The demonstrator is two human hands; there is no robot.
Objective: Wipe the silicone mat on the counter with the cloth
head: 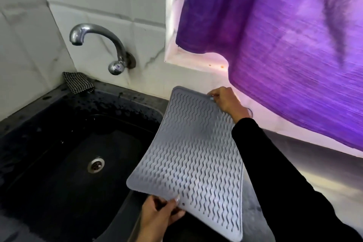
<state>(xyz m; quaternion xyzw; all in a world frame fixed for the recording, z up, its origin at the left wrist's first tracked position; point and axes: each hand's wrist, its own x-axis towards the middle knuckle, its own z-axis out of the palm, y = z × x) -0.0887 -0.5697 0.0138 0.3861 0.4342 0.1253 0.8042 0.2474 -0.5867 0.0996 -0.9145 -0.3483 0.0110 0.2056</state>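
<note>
A grey silicone mat [193, 149] with wavy ridges is held up and tilted over the right edge of a dark sink [64, 163]. My left hand [159, 215] pinches its near edge, thumb on top. At the far right corner my right hand [225, 102] grips the mat, its arm in a black sleeve. A black-and-white checked cloth [78, 83] lies folded in the back corner of the sink ledge, below the tap, apart from both hands.
A chrome tap [98, 42] juts from the tiled wall over the sink. The sink's drain [95, 164] sits mid-basin, and the ledge looks wet. A purple curtain [284, 45] hangs over a window recess on the right, above the grey counter [253, 202].
</note>
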